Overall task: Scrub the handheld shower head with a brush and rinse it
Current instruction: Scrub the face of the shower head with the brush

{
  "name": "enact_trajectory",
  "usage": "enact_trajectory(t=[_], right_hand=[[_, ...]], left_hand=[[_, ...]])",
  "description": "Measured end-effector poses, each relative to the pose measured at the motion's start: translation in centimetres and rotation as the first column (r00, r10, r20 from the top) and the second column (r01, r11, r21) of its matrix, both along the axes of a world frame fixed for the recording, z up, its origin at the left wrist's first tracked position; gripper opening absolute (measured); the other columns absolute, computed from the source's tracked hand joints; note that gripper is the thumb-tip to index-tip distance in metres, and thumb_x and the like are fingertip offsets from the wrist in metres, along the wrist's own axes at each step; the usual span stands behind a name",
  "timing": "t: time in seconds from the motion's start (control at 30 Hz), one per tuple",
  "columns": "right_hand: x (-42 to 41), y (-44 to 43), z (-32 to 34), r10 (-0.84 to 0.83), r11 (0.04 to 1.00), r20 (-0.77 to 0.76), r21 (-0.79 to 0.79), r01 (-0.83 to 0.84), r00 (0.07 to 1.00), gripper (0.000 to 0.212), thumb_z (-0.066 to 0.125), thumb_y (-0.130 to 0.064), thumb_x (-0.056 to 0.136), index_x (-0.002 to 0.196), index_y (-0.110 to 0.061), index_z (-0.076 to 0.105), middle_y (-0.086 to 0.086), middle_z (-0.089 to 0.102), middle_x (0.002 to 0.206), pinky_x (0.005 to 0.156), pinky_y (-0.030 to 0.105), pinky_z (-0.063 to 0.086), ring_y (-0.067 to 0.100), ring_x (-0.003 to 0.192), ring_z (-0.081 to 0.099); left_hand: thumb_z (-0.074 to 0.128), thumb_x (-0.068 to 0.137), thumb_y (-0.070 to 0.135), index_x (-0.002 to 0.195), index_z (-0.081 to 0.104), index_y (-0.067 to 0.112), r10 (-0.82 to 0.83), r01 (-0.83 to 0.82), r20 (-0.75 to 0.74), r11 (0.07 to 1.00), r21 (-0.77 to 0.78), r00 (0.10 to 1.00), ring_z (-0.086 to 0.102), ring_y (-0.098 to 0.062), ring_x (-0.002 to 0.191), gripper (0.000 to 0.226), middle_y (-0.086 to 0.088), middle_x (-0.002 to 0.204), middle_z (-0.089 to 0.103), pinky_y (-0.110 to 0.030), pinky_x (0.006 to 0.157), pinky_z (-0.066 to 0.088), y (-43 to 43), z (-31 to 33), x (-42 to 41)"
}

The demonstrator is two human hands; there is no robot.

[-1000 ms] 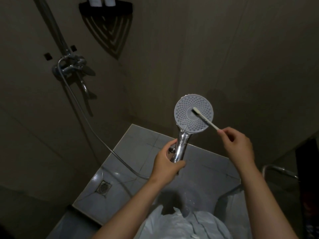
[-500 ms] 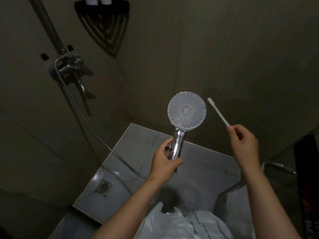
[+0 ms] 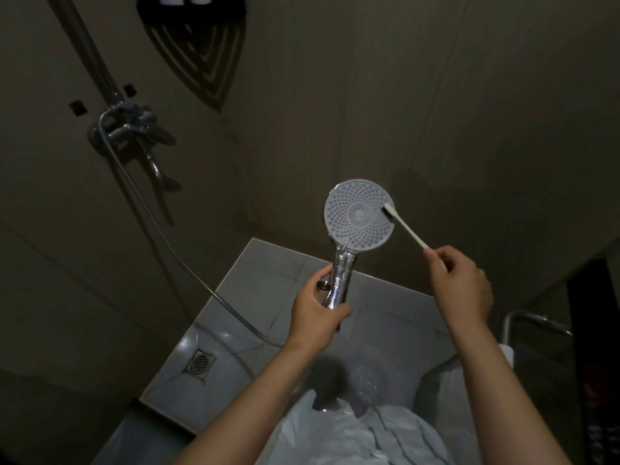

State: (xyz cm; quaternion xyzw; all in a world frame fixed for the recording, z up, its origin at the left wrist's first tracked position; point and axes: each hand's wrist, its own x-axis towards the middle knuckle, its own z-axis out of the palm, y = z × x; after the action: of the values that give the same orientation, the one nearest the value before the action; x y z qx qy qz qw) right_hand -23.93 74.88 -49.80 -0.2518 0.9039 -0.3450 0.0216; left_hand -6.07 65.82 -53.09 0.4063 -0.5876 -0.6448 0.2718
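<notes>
**Shower head held upright; brush tip at its right rim**

Subject item: the shower head [image 3: 359, 218] is raised in mid-air, its round perforated face turned toward the camera. Its handle [image 3: 341, 276] points down and slightly left.

Left hand [image 3: 315, 313]: below the shower head, wrapped around the lower end of the handle. The thumb lies across the front and the fingers curl round behind. The grasp is firm. The bare forearm runs down and left from the wrist to the bottom edge of the frame.

Right hand [image 3: 459, 286]: below and to the right of the shower head, with its back to the camera. It pinches the lower end of the brush [image 3: 406, 230] between the thumb and curled fingers. The bare forearm slopes down and right from the wrist.

Brush: a thin white stick that slants up and left from the right hand. Its head lies over the right edge of the shower head's face. Whether the bristles press on the face cannot be confirmed.

Surroundings:
- The hose [image 3: 188, 263] runs from below the handle up and left to the mixer valve [image 3: 127, 125], which is well left of and above the shower head.
- The floor drain [image 3: 201, 360] sits in the tiled floor [image 3: 268, 270], below and left of the shower head.
- The corner shelf [image 3: 191, 10] is far above and left of it.
</notes>
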Motion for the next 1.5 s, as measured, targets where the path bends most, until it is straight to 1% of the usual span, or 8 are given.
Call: enact_trajectory(t=[0.13,0.27,0.4,0.57,0.8,1.03,1.2,1.5], right_hand=[[-0.2,0.4,0.5,-0.039,0.995,0.038,-0.093,0.042,0.999,0.024,0.046,-0.035,0.097,0.085,-0.02,0.06,-0.002,0.052,0.064,0.05,0.022,0.027,0.007,0.056,0.044],[0.0,0.1,0.6,0.193,0.948,0.085,-0.272,-0.164,0.978,0.023,0.051,-0.029,0.095,0.079,-0.017,0.061,-0.001,0.051,0.06,0.053,0.031,0.035,0.013,0.057,0.045],[1.0,-1.1,-0.3,0.256,0.958,0.087,-0.156,-0.24,0.963,0.024,0.055,-0.036,0.092,0.076,-0.019,0.061,-0.004,0.054,0.058,0.056,0.036,0.041,0.017,0.06,0.052],[0.8,-0.8,-0.2,0.138,0.99,0.035,-0.037,-0.136,0.99,0.025,0.05,-0.04,0.094,0.079,-0.023,0.059,-0.004,0.054,0.06,0.053,0.027,0.031,0.023,0.064,0.053],[0.6,-0.2,-0.1,0.033,0.999,0.02,-0.019,-0.033,0.999,0.025,0.046,-0.036,0.097,0.083,-0.019,0.058,-0.002,0.051,0.061,0.05,0.022,0.024,0.009,0.054,0.042],[0.7,-0.2,-0.8,0.227,0.936,0.134,-0.303,-0.178,0.965,0.02,0.053,-0.026,0.095,0.081,-0.015,0.061,-0.002,0.049,0.059,0.054,0.031,0.033,0.012,0.055,0.043],[3.2,-2.2,-1.4,0.322,0.932,0.07,-0.197,-0.303,0.944,0.021,0.052,-0.033,0.093,0.081,-0.018,0.061,-0.004,0.053,0.057,0.053,0.035,0.039,0.018,0.057,0.052],[3.1,-1.6,-1.9,0.136,0.989,0.006,-0.068,-0.135,0.991,0.024,0.048,-0.035,0.096,0.084,-0.018,0.06,0.0,0.058,0.063,0.05,0.029,0.033,0.027,0.063,0.057]], left_hand=[[0.069,0.069,-0.008,0.122,0.052,0.03,-0.001,0.001,-0.001,1.0,-0.01,1.0,0.054,-0.005,0.051,0.067,0.0,0.088,0.062,-0.026,0.047,0.047,0.0,-0.1,-0.2],[0.067,0.07,-0.009,0.127,0.051,0.023,0.01,-0.01,-0.018,1.0,-0.008,1.0,0.054,-0.003,0.051,0.068,-0.003,0.091,0.06,-0.024,0.046,0.047,-0.4,0.0,-0.5],[0.067,0.07,-0.009,0.124,0.052,0.025,0.013,-0.013,-0.019,1.0,-0.012,1.0,0.053,-0.003,0.047,0.066,-0.005,0.087,0.059,-0.024,0.045,0.046,-0.3,0.1,-0.5],[0.068,0.071,-0.008,0.126,0.051,0.027,0.017,-0.017,-0.016,1.0,0.015,1.0,0.054,-0.003,0.05,0.068,-0.004,0.087,0.061,-0.023,0.046,0.047,-0.2,-0.1,-0.4],[0.068,0.071,-0.008,0.126,0.05,0.029,0.042,-0.041,-0.02,0.998,0.037,0.999,0.057,-0.006,0.058,0.069,-0.004,0.096,0.063,-0.021,0.047,0.047,-0.3,-0.2,-0.2],[0.069,0.07,-0.005,0.125,0.049,0.029,0.061,-0.06,-0.021,0.997,0.048,0.998,0.059,-0.014,0.07,0.067,-0.008,0.1,0.061,-0.025,0.053,0.05,-0.9,-0.3,-0.2],[0.069,0.07,-0.006,0.124,0.05,0.034,0.032,-0.032,-0.012,0.999,0.041,0.999,0.059,-0.011,0.063,0.069,-0.009,0.102,0.06,-0.026,0.052,0.052,-0.3,-0.5,-0.3],[0.068,0.07,-0.01,0.13,0.05,0.025,0.105,-0.102,-0.052,0.993,0.061,0.993,0.059,-0.008,0.06,0.072,-0.009,0.103,0.063,-0.021,0.047,0.047,-0.5,-0.5,-0.6]])
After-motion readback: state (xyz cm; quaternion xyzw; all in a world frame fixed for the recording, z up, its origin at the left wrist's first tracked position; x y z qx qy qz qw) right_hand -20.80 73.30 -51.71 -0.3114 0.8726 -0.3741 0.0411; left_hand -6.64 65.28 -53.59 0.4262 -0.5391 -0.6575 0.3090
